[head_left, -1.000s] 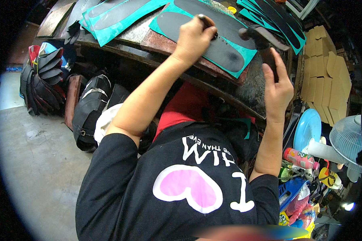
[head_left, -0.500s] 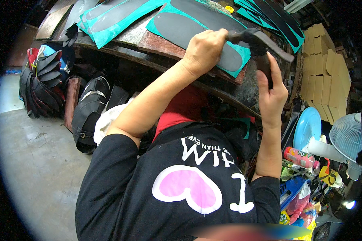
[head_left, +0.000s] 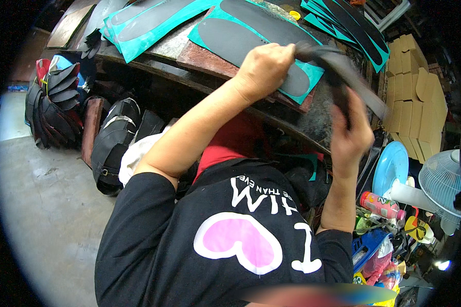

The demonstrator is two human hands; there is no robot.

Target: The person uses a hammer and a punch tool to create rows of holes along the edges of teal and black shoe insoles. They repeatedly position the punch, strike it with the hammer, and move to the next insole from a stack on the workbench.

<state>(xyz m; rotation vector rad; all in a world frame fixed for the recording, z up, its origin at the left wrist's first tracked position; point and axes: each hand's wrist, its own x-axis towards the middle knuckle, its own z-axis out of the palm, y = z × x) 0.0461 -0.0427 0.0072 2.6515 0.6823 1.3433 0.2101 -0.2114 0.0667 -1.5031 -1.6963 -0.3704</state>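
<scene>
My left hand (head_left: 265, 64) is closed above a teal sheet (head_left: 308, 72) that bears grey sole-shaped pieces (head_left: 225, 42). Whatever its fingers pinch is hidden behind them. My right hand (head_left: 354, 130) grips the dark handle of a hammer (head_left: 361, 84), whose head is smeared by motion just right of my left fist. Under the sheet lies a reddish-brown board (head_left: 202, 61) at the near edge of the worktable (head_left: 161, 71). Small dark marks show on the sheet beside my left hand.
More teal sheets with sole shapes (head_left: 151, 23) lie at left, and a stack with black soles (head_left: 351, 23) at far right. A yellow round piece (head_left: 294, 15) sits behind. Cardboard pieces (head_left: 412, 97), a fan (head_left: 443, 176) and a pink bottle (head_left: 381, 204) stand right; black straps (head_left: 112, 153) hang left.
The hammer has swung, its head shifting right and down into a blur. My right hand has moved slightly right and lower; my left hand stays nearly in place, still closed.
</scene>
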